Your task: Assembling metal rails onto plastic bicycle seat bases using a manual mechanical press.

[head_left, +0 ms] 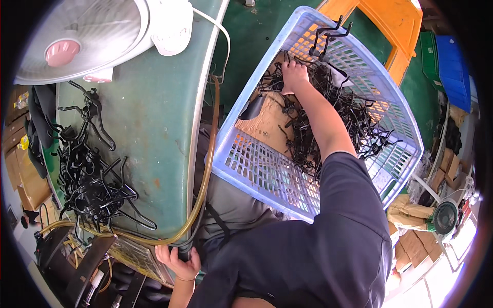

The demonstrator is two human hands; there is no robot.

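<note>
My right hand [295, 77] reaches down into a blue plastic basket [267, 179] on my right. Its fingers curl over black bent metal parts [334, 102] heaped along the basket's far and right side; the fingertips are partly hidden among them. Close to my body, at the near edge of the green table [159, 128], my left hand [179, 264] is curled round a short black object [186, 252] whose kind I cannot make out. A tangled pile of similar black bent parts [90, 179] lies on the table's left side.
A white fan [172, 25] with a pink hub stands at the table's far left. A yellowish hose [208, 169] runs along the table edge. Flat cardboard [269, 123] lines the basket's bottom. Machine parts [77, 272] are at lower left; an orange crate [398, 25] stands beyond the basket.
</note>
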